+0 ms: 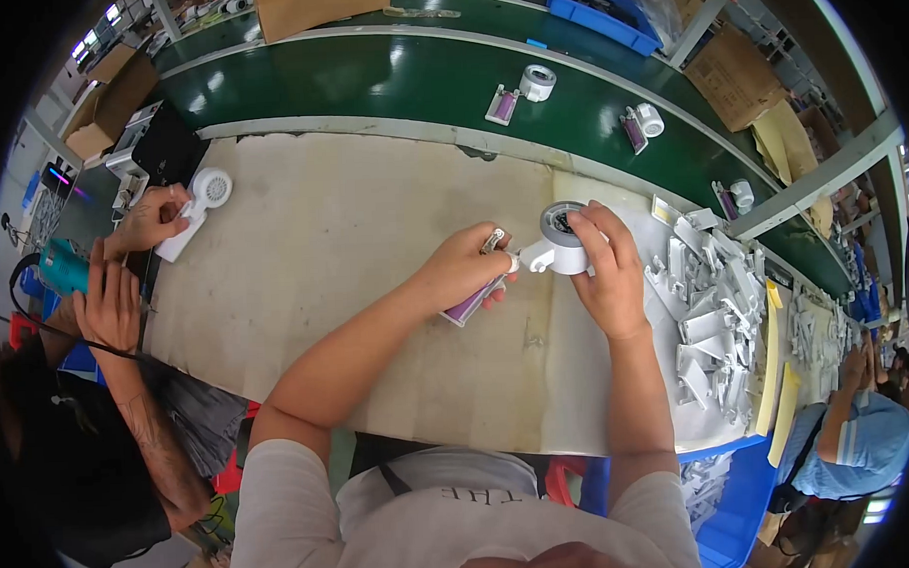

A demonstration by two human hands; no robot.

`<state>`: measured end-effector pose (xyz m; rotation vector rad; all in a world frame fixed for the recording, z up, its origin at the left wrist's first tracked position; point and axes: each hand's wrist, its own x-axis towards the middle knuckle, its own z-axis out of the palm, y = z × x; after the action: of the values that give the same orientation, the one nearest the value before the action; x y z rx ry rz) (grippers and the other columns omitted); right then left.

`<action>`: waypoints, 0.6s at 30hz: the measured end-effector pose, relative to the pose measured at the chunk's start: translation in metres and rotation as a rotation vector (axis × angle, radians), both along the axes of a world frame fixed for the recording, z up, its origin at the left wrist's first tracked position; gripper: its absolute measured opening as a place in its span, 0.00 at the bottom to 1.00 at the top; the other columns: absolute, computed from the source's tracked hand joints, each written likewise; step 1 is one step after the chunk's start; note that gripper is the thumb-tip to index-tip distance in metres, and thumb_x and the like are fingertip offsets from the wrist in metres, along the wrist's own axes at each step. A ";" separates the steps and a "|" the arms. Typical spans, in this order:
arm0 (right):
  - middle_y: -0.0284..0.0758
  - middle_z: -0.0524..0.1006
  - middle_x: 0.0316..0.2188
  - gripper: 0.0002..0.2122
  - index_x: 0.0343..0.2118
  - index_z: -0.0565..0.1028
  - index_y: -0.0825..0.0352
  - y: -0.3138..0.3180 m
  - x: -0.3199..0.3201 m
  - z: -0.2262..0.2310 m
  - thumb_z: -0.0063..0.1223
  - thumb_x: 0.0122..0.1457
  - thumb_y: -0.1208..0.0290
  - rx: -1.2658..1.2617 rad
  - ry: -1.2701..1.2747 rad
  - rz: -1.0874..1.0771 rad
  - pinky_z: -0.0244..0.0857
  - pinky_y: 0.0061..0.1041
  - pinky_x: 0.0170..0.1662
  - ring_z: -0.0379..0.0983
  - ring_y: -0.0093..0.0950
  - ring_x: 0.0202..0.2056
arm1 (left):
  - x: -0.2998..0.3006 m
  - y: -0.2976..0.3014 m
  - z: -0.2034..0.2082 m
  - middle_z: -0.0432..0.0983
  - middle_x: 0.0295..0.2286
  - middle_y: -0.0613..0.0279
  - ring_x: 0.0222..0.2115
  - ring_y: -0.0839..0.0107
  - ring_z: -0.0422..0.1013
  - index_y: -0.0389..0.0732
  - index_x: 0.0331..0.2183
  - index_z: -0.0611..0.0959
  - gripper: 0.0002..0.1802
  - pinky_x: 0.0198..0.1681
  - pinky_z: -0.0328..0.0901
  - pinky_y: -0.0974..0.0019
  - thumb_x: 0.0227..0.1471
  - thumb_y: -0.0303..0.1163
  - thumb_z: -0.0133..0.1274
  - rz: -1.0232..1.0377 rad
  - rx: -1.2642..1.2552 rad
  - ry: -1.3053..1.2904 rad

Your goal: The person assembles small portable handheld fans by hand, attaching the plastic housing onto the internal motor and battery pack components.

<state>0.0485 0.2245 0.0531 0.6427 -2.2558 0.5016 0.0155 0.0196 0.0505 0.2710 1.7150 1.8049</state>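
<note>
Over the middle of the table my left hand (466,272) is closed round a white handle half with a purple cell (465,308) showing in it. My right hand (612,268) grips a round white-and-grey fan head (563,242), its fingers over the rim and side. The fan head's short neck points left and comes up to the top of the handle by my left fingers. Whether the two parts are joined there I cannot tell. My right palm faces a heap of white plastic handle shells (711,320) on the right of the table.
A green conveyor (367,82) runs along the back, carrying several fan heads with purple-celled handles (505,106). At left, a co-worker's hands hold a white fan (211,188) and a teal power tool (63,266). A blue bin (733,515) stands below right; a metal post (821,176) rises behind the heap.
</note>
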 end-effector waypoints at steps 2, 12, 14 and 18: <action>0.35 0.70 0.40 0.29 0.43 0.69 0.59 0.000 0.000 0.003 0.58 0.32 0.86 0.013 0.015 -0.011 0.66 0.34 0.44 0.68 0.40 0.44 | -0.001 0.000 -0.004 0.72 0.26 0.58 0.19 0.75 0.68 0.35 0.36 0.69 0.12 0.20 0.65 0.71 0.46 0.30 0.45 -0.007 0.002 0.033; 0.37 0.67 0.44 0.27 0.46 0.69 0.60 0.005 0.022 0.028 0.60 0.37 0.82 -0.349 -0.578 0.189 0.62 0.31 0.48 0.65 0.37 0.46 | -0.002 -0.002 -0.009 0.71 0.21 0.63 0.19 0.79 0.67 0.36 0.30 0.73 0.11 0.20 0.61 0.74 0.40 0.28 0.51 -0.125 -0.194 0.285; 0.36 0.66 0.45 0.24 0.47 0.70 0.61 0.017 0.021 0.033 0.59 0.42 0.76 -0.436 -0.766 0.398 0.59 0.28 0.49 0.63 0.32 0.48 | 0.001 -0.001 -0.013 0.71 0.21 0.63 0.20 0.78 0.67 0.36 0.30 0.73 0.12 0.21 0.61 0.73 0.39 0.28 0.51 -0.189 -0.235 0.455; 0.36 0.65 0.47 0.24 0.48 0.69 0.61 0.022 0.015 0.030 0.58 0.44 0.76 -0.333 -0.909 0.406 0.58 0.26 0.49 0.62 0.30 0.49 | 0.013 -0.001 -0.014 0.70 0.21 0.64 0.20 0.77 0.65 0.36 0.32 0.73 0.15 0.23 0.61 0.71 0.37 0.29 0.53 -0.307 -0.333 0.606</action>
<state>0.0636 0.2468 0.0830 0.7978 -2.7413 1.5943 0.0284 0.0190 0.0369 0.9542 2.1952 1.2534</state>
